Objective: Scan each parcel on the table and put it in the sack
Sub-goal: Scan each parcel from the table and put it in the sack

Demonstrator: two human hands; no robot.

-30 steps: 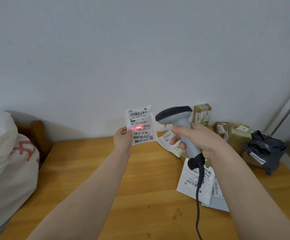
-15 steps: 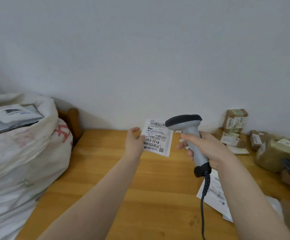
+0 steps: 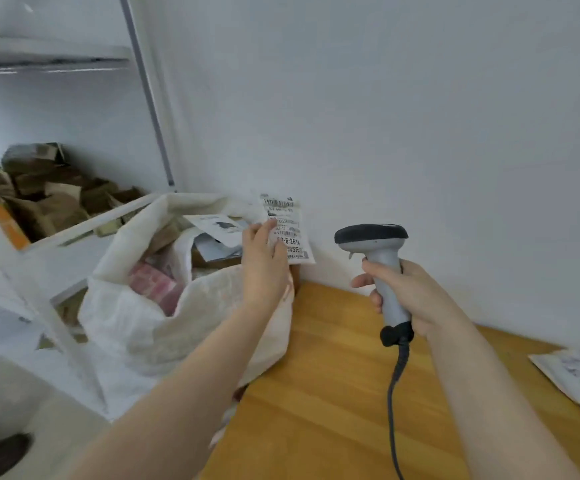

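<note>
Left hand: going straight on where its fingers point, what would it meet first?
The left hand, holding the parcel, would probably meet the white wall beyond the sack; depth is unclear.

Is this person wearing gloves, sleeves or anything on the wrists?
No. The left hand and the right hand are bare: no gloves, and no rings that I can see. The left forearm and the right forearm are uncovered as far as the picture shows, with no sleeve, watch or bracelet in view.
</note>
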